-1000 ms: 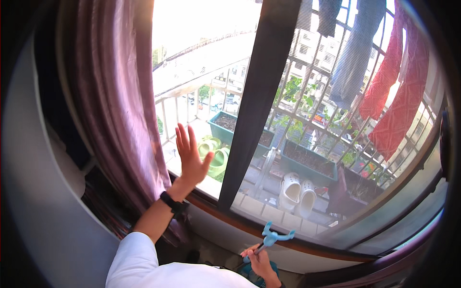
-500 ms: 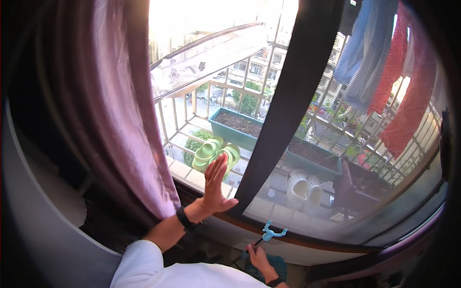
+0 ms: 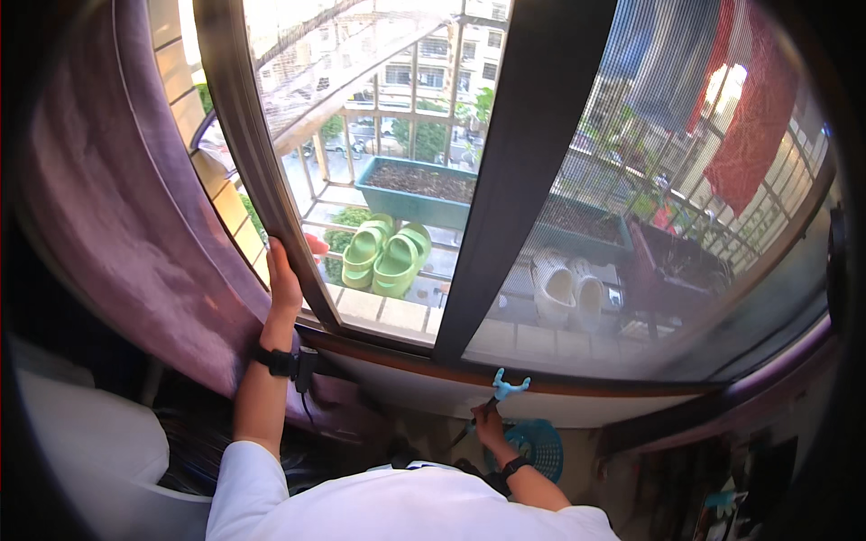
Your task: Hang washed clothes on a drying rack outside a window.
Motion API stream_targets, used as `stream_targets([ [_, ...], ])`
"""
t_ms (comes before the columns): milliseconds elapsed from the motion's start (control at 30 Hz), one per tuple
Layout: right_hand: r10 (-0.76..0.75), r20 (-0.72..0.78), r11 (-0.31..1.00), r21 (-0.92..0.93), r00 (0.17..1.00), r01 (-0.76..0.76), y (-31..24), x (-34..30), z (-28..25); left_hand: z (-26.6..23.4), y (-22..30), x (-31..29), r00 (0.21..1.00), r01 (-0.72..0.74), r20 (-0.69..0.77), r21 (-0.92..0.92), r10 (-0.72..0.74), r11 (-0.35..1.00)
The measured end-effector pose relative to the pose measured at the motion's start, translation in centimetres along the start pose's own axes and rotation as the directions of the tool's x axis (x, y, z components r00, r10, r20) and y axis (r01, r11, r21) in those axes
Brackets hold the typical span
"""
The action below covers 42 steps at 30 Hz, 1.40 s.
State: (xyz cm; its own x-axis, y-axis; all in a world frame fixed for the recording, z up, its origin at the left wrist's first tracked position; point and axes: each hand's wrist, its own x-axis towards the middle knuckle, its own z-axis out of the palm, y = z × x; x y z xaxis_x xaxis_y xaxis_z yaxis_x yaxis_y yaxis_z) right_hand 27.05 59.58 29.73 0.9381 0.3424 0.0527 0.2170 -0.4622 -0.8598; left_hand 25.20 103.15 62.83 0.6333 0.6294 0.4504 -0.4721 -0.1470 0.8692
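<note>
My left hand [image 3: 285, 287] lies along the dark upright frame [image 3: 264, 194] of a glass window panel, beside the purple curtain [image 3: 135, 216]. Its visible fingers are stretched upward against the frame; some of them are hidden. Lower down, to the right, my right hand [image 3: 489, 426] is closed around a dark clothes pole [image 3: 465, 435] topped by a light-blue forked head [image 3: 510, 386]. The pole tilts, with its fork just in front of the window sill.
Beyond the glass stand green sandals [image 3: 394, 259], white clogs [image 3: 566, 293] and a teal planter [image 3: 419, 194] inside a metal cage. Laundry [image 3: 749, 135] hangs behind the mesh screen [image 3: 550, 343]. A teal basket [image 3: 539, 448] sits on the floor near my right arm.
My left hand has gone from raised before the opening to the window frame at the left. The curtain edge sits farther left and that frame now shows. My right hand still holds the pole.
</note>
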Motion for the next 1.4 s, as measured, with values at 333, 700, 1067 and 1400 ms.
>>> stream_targets([
  [333,0.092,-0.002,0.996,0.005,0.996,-0.092,-2.8,-0.1,-1.1,7.6,0.3,-5.3,0.994,-0.076,0.074,-0.069,0.081,0.995],
  [700,0.365,-0.063,0.931,0.056,0.929,-0.362,-4.5,1.4,-1.5,16.1,0.1,-8.7,0.967,-0.171,0.171,-0.108,0.187,0.979],
  [1067,0.364,-0.050,0.919,-0.146,0.930,-0.367,-1.3,3.0,0.0,18.9,-2.3,-10.7,0.929,-0.187,0.283,-0.197,0.239,0.962],
  [1400,0.286,-0.237,0.928,-0.172,0.929,-0.330,4.4,3.7,2.0,24.2,-1.2,-13.9,0.899,-0.142,0.359,-0.302,0.250,0.943],
])
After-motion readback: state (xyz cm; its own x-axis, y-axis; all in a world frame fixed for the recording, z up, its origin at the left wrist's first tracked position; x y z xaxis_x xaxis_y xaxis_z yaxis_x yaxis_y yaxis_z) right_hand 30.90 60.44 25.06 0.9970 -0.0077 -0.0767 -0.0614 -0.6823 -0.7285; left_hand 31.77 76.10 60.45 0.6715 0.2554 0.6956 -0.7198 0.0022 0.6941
